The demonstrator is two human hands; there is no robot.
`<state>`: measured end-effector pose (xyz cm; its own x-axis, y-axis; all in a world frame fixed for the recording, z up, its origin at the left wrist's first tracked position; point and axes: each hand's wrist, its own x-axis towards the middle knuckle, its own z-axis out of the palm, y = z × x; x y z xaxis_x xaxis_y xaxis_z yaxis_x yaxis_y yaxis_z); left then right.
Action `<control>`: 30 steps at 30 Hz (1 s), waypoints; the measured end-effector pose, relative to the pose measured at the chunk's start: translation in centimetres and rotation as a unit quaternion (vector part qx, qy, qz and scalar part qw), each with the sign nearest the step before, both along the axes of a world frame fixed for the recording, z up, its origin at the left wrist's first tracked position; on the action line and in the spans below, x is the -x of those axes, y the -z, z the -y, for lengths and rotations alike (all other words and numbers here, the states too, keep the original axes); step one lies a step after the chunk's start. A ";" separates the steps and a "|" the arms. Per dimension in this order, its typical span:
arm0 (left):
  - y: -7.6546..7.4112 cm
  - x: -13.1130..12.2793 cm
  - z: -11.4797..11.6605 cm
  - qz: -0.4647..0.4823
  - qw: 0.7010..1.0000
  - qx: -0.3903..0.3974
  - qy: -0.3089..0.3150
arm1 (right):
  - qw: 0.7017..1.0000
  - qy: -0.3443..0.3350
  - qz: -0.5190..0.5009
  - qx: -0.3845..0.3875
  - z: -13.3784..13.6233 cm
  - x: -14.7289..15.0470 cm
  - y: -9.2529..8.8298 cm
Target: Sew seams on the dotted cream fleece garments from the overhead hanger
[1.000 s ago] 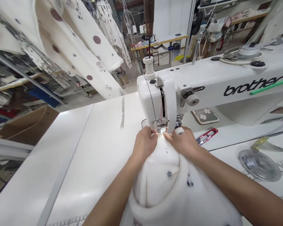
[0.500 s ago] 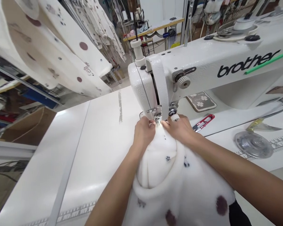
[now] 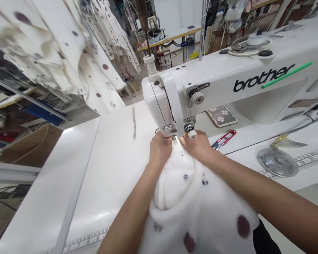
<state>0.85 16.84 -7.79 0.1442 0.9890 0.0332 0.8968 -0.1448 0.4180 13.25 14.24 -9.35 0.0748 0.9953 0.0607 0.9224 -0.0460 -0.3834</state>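
White fleecy dark-printed fabric (image 3: 214, 215) at metal presser foot (image 3: 174, 136); seemingly mid-work, bulk nearside, completed stitching indiscernible. Left grip (image 3: 160, 148) pinching fabric; right grip (image 3: 199, 146) touching it, closure unclear.

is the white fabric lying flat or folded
Folded: the white fabric curves in a thick rounded fold, with creases inside it.
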 end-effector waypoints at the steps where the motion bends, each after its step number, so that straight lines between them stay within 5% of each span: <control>1: 0.0 0.0 0.0 -0.001 1.000 -0.001 0.001 | 1.000 -0.002 -0.004 -0.002 0.0 0.0 0.0; 11: -0.6 1.0 0.2 0.079 0.996 0.024 0.025 | 0.984 -0.101 -0.135 -0.054 1.5 -2.5 -0.3; 30: -0.6 1.3 0.3 0.076 0.995 0.052 0.022 | 0.981 -0.095 -0.159 -0.059 1.3 -2.5 -0.2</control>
